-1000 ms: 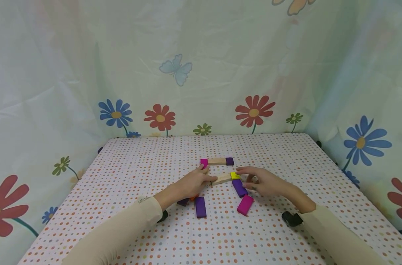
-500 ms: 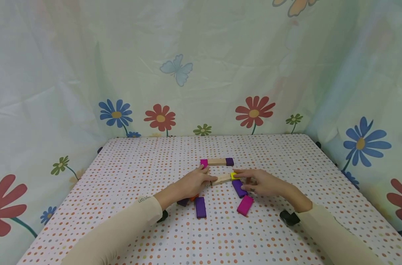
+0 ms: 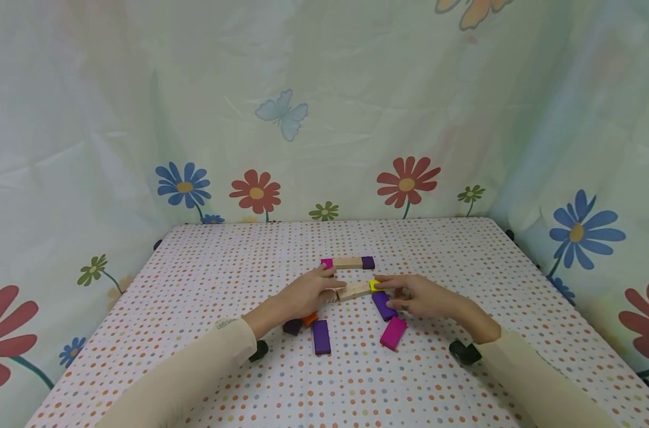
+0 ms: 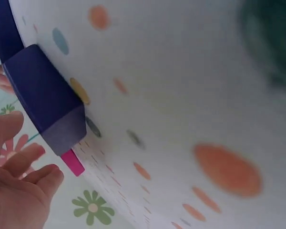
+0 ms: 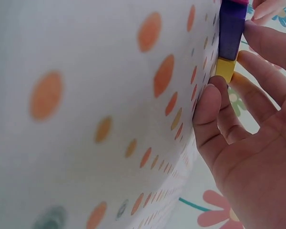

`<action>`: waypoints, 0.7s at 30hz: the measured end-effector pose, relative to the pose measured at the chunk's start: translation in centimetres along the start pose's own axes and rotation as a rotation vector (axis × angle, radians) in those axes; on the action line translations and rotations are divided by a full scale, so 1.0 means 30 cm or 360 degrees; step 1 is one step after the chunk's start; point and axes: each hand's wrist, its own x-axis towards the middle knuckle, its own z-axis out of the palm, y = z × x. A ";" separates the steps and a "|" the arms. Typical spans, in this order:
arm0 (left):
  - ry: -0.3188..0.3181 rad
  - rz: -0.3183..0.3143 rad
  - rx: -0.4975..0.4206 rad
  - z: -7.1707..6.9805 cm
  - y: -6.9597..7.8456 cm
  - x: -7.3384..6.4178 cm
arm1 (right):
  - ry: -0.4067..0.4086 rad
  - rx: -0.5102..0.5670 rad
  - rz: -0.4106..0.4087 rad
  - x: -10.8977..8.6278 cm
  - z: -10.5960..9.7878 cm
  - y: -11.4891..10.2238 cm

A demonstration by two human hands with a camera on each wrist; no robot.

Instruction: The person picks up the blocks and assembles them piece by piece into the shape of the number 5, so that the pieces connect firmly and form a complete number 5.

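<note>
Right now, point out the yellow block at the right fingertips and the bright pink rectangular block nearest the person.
Yellow block (image 5: pixel 224 68): right wrist view, middle of its visible side.
Bright pink rectangular block (image 3: pixel 393 333): head view, middle of its top face.

Mid-frame: purple rectangular block (image 3: pixel 321 337), magenta rectangular block (image 3: pixel 393 333), small yellow block (image 3: pixel 374 286), pale wooden block (image 3: pixel 348 263); lower frame: white desk (image 3: pixel 356 389) with orange and grey dots.

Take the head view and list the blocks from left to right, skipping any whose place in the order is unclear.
Very dark block → orange block → nearest purple block → nearer pale wooden block → yellow block → nearest pink block.
</note>
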 end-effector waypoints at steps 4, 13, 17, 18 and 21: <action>0.0058 0.0069 -0.0078 -0.020 -0.010 -0.008 | -0.0008 -0.0001 0.0000 0.002 0.002 -0.001; -0.0057 0.0083 -0.0373 -0.089 0.008 -0.037 | -0.0006 -0.0032 -0.0009 -0.001 -0.006 -0.006; -0.0257 0.0161 -0.0425 -0.094 0.031 -0.060 | 0.0005 -0.0044 -0.0002 -0.003 -0.006 -0.009; -0.0310 0.0176 -0.0431 -0.094 0.038 -0.067 | 0.0006 -0.0045 -0.0001 -0.003 -0.005 -0.009; -0.0435 0.0223 -0.0448 -0.093 0.052 -0.087 | 0.0007 -0.0044 0.0002 -0.001 -0.003 -0.008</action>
